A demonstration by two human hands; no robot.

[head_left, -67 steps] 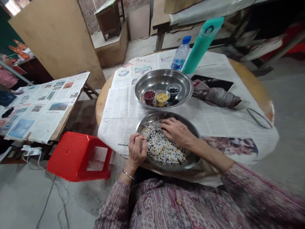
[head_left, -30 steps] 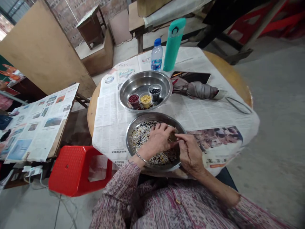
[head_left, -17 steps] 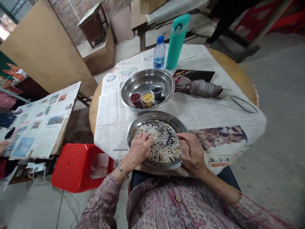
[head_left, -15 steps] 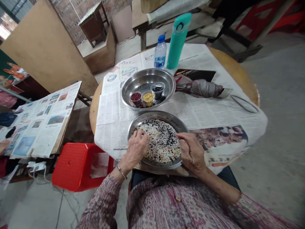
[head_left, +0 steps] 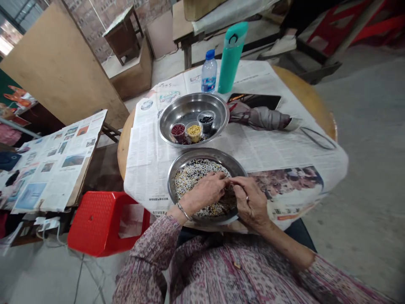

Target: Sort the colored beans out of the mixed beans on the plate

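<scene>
A steel basin [head_left: 173,162] close to me holds a spread of white, black, yellow and dark red grains and beans [head_left: 193,177]. Over its right half my left hand [head_left: 207,190] is closed, its fingertips meeting those of my right hand. My right hand [head_left: 253,204] is pinched above the right rim; whatever lies between the fingers is too small or hidden to make out. Behind stands a second steel basin [head_left: 171,114]. In it are three clear cups: dark red beans [head_left: 178,130], yellow beans [head_left: 193,131] and black beans [head_left: 206,121].
Newspaper [head_left: 142,169] covers the round table. A water bottle [head_left: 209,74], a teal flask [head_left: 232,59], a dark phone [head_left: 268,100] and a folded grey umbrella [head_left: 265,118] stand or lie toward the back. A red stool [head_left: 101,219] is at left, by another newspaper-covered table [head_left: 66,156].
My left hand has moved right, from the basin's left rim across to my right hand. My right hand stays pinched near the right rim. The view has shifted slightly.
</scene>
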